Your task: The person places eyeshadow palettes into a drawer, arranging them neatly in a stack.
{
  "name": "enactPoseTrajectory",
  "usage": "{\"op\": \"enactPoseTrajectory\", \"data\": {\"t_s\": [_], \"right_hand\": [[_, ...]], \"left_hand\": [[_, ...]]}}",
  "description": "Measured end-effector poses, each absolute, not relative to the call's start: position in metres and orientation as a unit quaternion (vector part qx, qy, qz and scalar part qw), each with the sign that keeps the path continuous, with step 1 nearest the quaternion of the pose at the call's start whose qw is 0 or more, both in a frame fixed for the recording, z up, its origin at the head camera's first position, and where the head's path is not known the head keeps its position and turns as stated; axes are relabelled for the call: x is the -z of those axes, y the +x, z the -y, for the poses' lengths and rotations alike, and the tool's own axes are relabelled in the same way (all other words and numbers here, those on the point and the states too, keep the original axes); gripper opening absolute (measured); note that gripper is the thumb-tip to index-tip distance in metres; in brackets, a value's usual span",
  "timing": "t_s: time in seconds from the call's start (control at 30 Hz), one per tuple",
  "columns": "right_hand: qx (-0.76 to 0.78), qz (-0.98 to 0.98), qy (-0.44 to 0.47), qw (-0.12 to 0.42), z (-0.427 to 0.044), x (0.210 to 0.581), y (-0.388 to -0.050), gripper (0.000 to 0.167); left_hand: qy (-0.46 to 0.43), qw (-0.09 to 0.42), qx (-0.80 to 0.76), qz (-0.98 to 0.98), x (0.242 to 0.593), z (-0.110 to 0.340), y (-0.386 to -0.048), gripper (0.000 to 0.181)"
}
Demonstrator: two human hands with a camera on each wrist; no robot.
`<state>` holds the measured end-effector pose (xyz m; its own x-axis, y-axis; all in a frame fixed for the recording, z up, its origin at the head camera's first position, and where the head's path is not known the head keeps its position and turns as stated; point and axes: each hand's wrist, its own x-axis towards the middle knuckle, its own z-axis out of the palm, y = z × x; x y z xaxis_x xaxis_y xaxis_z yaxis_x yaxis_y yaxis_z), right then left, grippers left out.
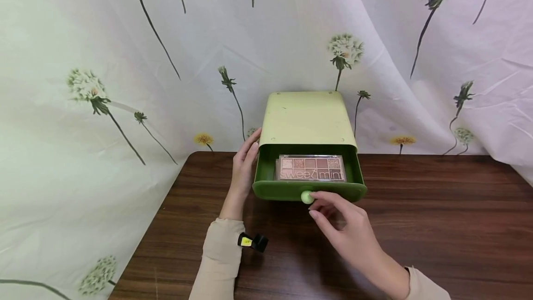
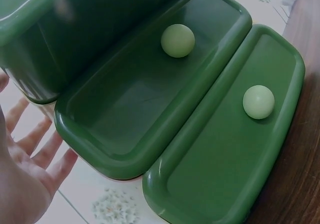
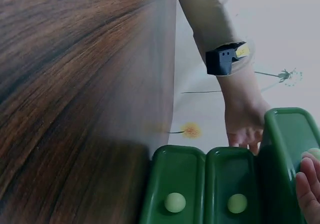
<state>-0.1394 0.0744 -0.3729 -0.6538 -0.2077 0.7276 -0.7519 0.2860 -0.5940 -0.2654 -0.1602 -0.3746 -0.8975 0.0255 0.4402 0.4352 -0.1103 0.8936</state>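
Observation:
A small drawer cabinet (image 1: 308,117) with a pale yellow-green top stands on the table. Its green top drawer (image 1: 275,190) is pulled out and holds an eyeshadow palette (image 1: 311,168) in a clear case, with another edge showing beneath it. My left hand (image 1: 243,165) rests along the cabinet's left side, fingers extended. At the drawer front, my right hand (image 1: 343,223) has its index fingertip at the round light-green knob (image 1: 307,197), while the thumb is apart below it. Two lower drawers, a middle one (image 2: 125,108) and a bottom one (image 2: 215,169), are closed.
The dark wood table (image 1: 437,226) extends on both sides of the cabinet. Right behind it hangs a white cloth (image 1: 283,45) printed with dandelions. A black wrist camera (image 1: 254,241) sits on the left sleeve.

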Motion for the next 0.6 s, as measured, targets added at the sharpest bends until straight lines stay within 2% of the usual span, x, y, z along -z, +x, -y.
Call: {"op": "enactPoseTrajectory", "data": {"t_s": [0.33, 0.6], "right_hand": [[-0.507, 0.76, 0.291, 0.283, -0.068, 0.379, -0.144, 0.044], [-0.517, 0.755, 0.283, 0.285, -0.064, 0.384, -0.146, 0.041]], "left_hand": [[-0.165, 0.142, 0.721, 0.658, 0.374, 0.161, -0.266, 0.047], [-0.147, 0.139, 0.734, 0.648, 0.371, 0.16, -0.265, 0.044]]}}
